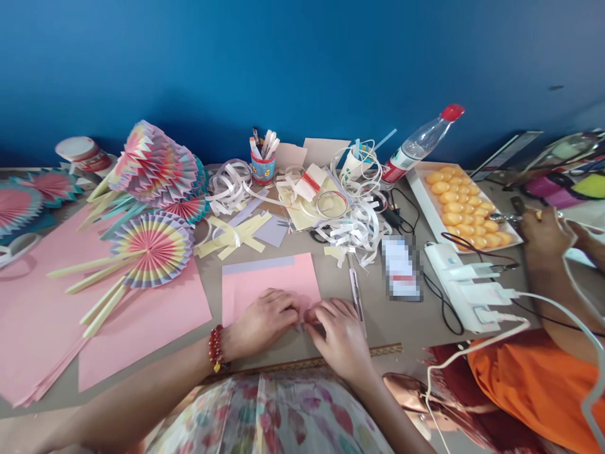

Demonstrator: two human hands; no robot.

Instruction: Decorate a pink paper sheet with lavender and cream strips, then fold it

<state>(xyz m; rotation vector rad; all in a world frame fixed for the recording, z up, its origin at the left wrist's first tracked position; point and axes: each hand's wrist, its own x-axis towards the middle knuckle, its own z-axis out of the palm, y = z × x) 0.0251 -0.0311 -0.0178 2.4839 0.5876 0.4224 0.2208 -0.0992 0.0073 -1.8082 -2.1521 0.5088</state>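
In the head view a sheet of pink paper [269, 277] with a lilac strip [258, 265] along its far edge lies in front of me. My left hand [265, 318], with red beads at the wrist, is closed at the sheet's near edge. Close beside it, my right hand [338, 334] pinches the same edge, fingers bent. The fingertips nearly meet, and a pale sliver shows between them; the rest of that edge is hidden. A slim cutter knife [355, 290] lies just right of the sheet.
Folded paper fans [151, 249] lie on large pink sheets [51, 284] at left. Paper scraps [354, 221], a pen cup [263, 167] and a bottle [416, 148] stand behind. A phone [401, 268] and power strip [460, 287] are at right, near another person's hand [546, 230].
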